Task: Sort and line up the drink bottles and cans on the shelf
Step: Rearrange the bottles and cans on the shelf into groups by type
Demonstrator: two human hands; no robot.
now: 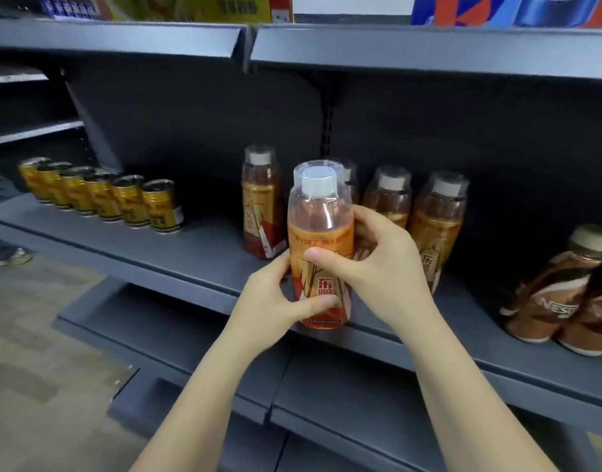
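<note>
Together, grip: both hands clasped the orange bottle (320, 247) at the front edge of the grey metal shelf (190, 247).
Left hand (275, 301): wrapped low round the label, thumb across the front near the base.
Right hand (374, 264): cupped the bottle's right side, thumb pressed on the label's middle.
Bottle: upright, clear plastic shoulder, white cap under a clear cover, orange label with red characters.
Matching bottles (435, 226): stood behind it, loosely spaced.
Gold cans (102, 197): one row far left.
Brown coffee bottles (558, 301): far right.
</note>
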